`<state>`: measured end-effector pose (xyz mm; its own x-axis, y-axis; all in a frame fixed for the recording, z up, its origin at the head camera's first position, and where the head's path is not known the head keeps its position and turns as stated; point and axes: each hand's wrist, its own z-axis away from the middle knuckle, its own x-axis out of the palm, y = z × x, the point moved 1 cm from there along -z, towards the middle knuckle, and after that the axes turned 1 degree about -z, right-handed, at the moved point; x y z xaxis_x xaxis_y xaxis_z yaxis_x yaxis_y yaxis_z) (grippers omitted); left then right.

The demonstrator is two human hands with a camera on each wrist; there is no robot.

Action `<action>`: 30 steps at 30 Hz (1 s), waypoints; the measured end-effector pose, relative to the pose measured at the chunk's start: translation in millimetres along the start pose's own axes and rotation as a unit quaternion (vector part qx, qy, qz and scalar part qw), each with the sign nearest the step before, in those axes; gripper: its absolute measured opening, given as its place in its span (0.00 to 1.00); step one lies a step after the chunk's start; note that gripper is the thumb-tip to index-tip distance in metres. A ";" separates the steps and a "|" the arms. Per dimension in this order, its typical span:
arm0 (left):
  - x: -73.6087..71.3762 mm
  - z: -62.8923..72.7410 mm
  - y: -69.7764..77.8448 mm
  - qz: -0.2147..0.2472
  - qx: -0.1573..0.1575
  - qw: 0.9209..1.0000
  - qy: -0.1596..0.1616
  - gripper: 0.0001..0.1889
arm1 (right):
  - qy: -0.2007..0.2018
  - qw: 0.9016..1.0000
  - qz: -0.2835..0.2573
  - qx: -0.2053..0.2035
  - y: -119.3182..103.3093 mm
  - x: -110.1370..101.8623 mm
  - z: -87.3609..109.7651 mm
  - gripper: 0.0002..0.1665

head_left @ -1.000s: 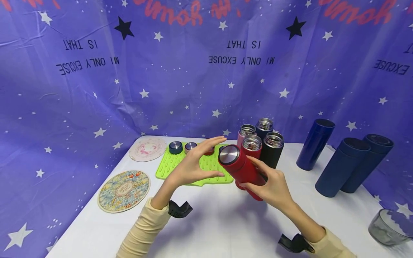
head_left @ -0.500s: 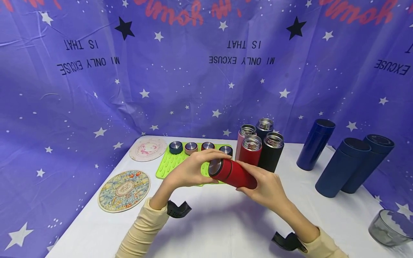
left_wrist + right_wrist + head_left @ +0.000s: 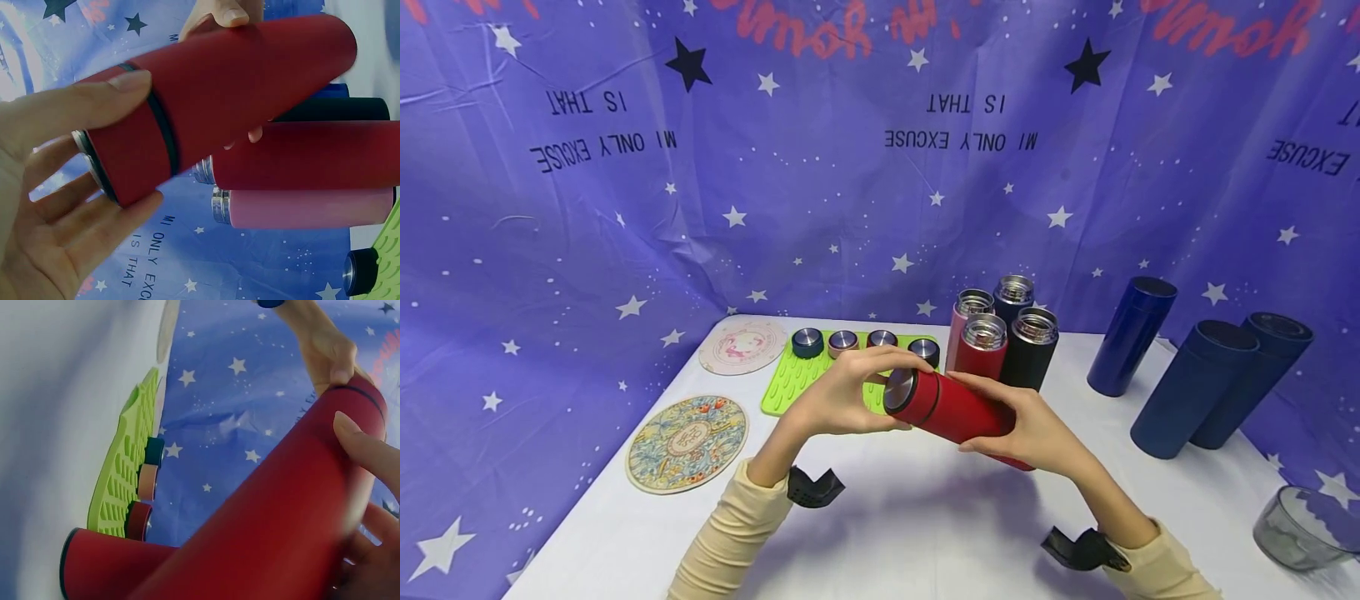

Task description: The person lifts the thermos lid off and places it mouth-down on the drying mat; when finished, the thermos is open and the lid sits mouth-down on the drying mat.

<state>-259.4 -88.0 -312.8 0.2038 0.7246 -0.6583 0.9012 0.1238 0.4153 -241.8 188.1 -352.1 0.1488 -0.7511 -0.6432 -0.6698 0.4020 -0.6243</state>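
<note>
A red thermos (image 3: 958,414) is held tilted above the white table, its lidded end toward the left. My left hand (image 3: 848,393) grips the red lid (image 3: 919,398), thumb on one side and fingers on the other. In the left wrist view, the thumb lies near the dark ring (image 3: 164,128) between lid and body. My right hand (image 3: 1036,431) grips the body. Behind it stand lidless thermoses: a pink one (image 3: 958,329), another red one (image 3: 979,363), a black one (image 3: 1028,358) and a dark blue one (image 3: 1012,302).
Several steel-topped lids (image 3: 807,342) sit on a green mat (image 3: 782,390) at the back. Two round mats, floral (image 3: 688,443) and pink-white (image 3: 743,347), lie at left. Taller blue thermoses (image 3: 1189,392) stand at right, near a glass bowl (image 3: 1303,533). A purple curtain (image 3: 850,208) hangs behind.
My left hand has gone from apart to gripping the lid. The thermos has come left and tipped further over. Since half a second ago, my right hand has shifted slightly right along the body.
</note>
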 end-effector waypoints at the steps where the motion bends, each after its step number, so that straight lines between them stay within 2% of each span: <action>1: -0.2 0.1 -0.2 0.007 -0.001 1.000 0.001 0.34 | -0.005 1.000 -0.015 0.004 1.3 -1.1 0.2 0.47; 6: -0.2 0.6 -2.6 0.020 -0.001 1.000 0.001 0.34 | -0.008 0.999 -0.052 0.011 2.3 -3.1 0.6 0.44; 12: 0.4 0.1 -3.6 0.019 0.014 1.000 0.011 0.33 | 0.001 0.998 -0.059 -0.002 -2.8 -2.7 1.6 0.43; 17: -0.3 -0.8 -2.0 0.023 0.017 0.999 0.022 0.33 | 0.028 0.999 -0.016 -0.019 -12.7 -2.4 3.1 0.43; 25: -6.9 -7.7 29.4 0.027 -0.003 0.999 0.042 0.33 | 0.072 0.993 0.058 -0.070 -11.5 0.4 5.4 0.46; 27: -5.7 -7.7 27.5 0.034 -0.013 0.998 0.046 0.33 | 0.085 0.990 0.076 -0.087 -12.9 0.5 5.6 0.46; 30: -1.3 -4.7 17.0 0.048 -0.039 0.997 0.056 0.33 | 0.107 0.982 0.108 -0.114 -14.1 1.8 6.1 0.47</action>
<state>-246.2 -83.6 -302.0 0.2400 0.8062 -0.5408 0.8465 0.0989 0.5231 -227.6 184.3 -347.2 -0.1541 -0.7645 -0.6260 -0.8180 0.4541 -0.3532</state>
